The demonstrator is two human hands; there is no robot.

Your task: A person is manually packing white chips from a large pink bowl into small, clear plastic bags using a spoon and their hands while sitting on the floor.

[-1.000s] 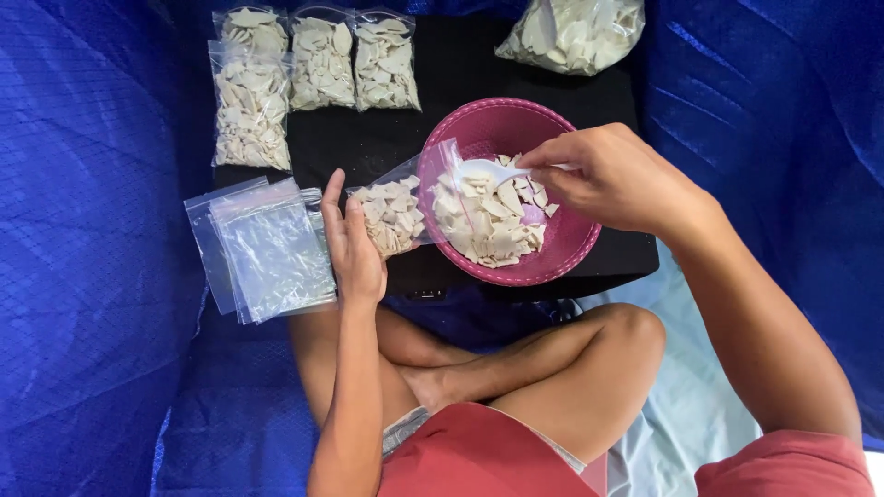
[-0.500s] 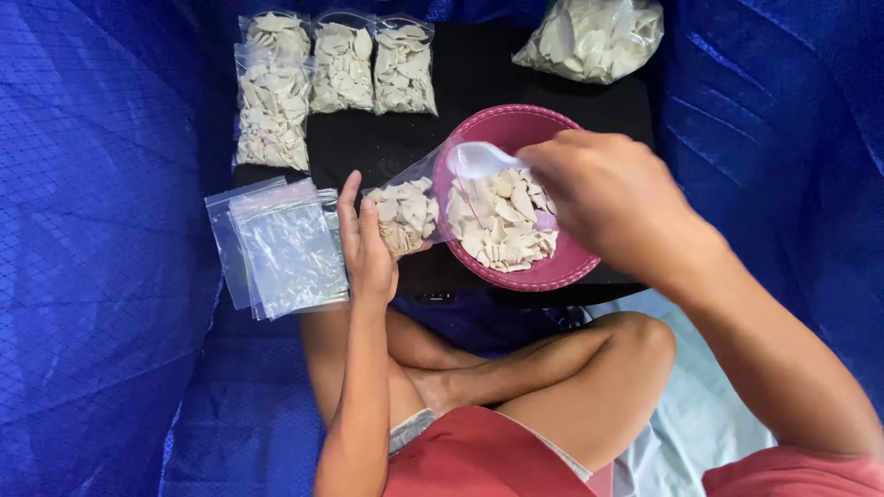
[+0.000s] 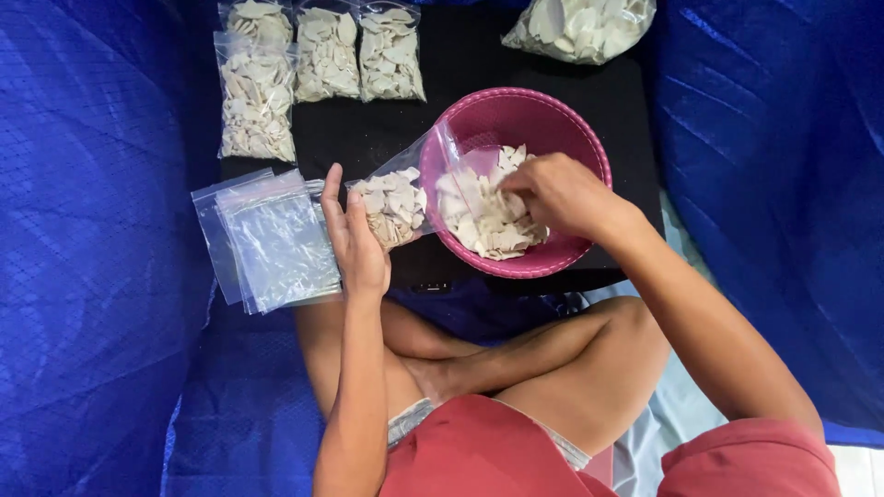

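Half-filled bag [image 3: 394,204] gripped by left hand [image 3: 354,241] at bowl [image 3: 552,120] rim, chips [image 3: 483,221] pinched by right hand [image 3: 557,193], front edge of black board [image 3: 460,83].

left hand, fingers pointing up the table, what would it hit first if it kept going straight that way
The left hand already holds the half-filled clear bag. Straight on along its fingers, it would probably meet the filled bags of pale chips at the black board's far edge, though depth is unclear.

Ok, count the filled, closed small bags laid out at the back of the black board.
4. Three stand in a row along the top edge; a fourth lies below the leftmost. The frame cuts the row, so more may be hidden.
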